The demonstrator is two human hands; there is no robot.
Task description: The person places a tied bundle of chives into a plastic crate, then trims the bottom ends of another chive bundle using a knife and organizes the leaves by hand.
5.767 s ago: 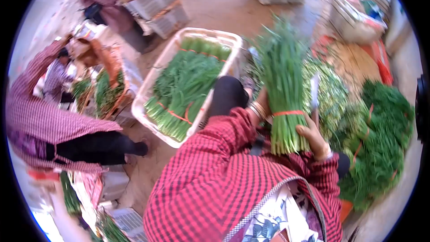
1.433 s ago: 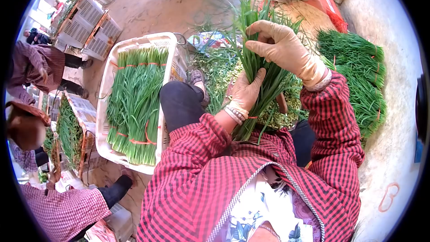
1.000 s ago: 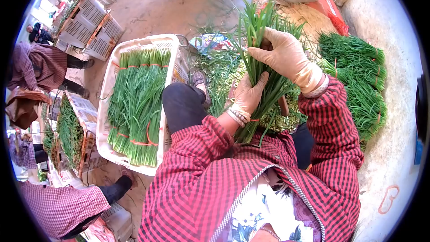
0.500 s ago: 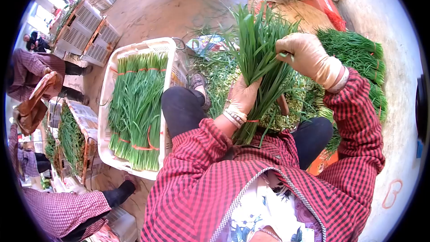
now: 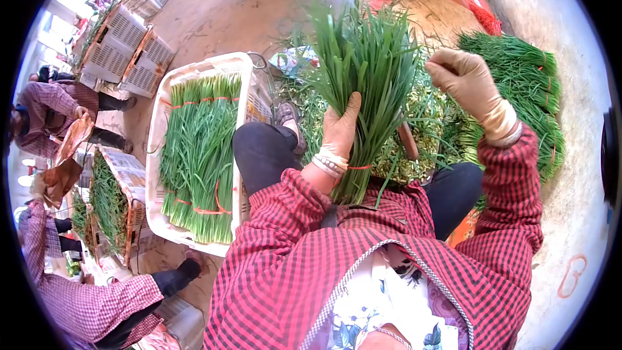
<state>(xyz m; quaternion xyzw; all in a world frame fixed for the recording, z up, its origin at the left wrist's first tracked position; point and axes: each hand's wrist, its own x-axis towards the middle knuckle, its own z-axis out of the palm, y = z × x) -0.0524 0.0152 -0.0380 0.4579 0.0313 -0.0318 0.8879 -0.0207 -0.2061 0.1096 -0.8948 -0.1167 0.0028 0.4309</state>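
My gloved left hand (image 5: 341, 131) is wrapped round a bundle of long green stalks (image 5: 372, 78), held upright with the leaves up. A red band circles the bundle near its cut ends, by my lap. To the right of the bundle, apart from it, my gloved right hand (image 5: 468, 87) is raised with its fingers curled together; whether anything small is in them I cannot make out. A wooden handle (image 5: 407, 140) shows behind the bundle, among pale trimmings (image 5: 424, 155).
A white crate (image 5: 243, 136) of banded bundles stands by my left knee. More banded bundles (image 5: 528, 84) lie along the right wall. At the left, two people (image 5: 65, 100) (image 5: 97, 304) are beside a crate of greens (image 5: 110, 201). Stacked crates (image 5: 116, 42) stand at upper left.
My right hand has pulled away from the leaves, to the right. The bundle in my left hand has shifted slightly left and its leaves have spread. Brown material near the co-workers has moved.
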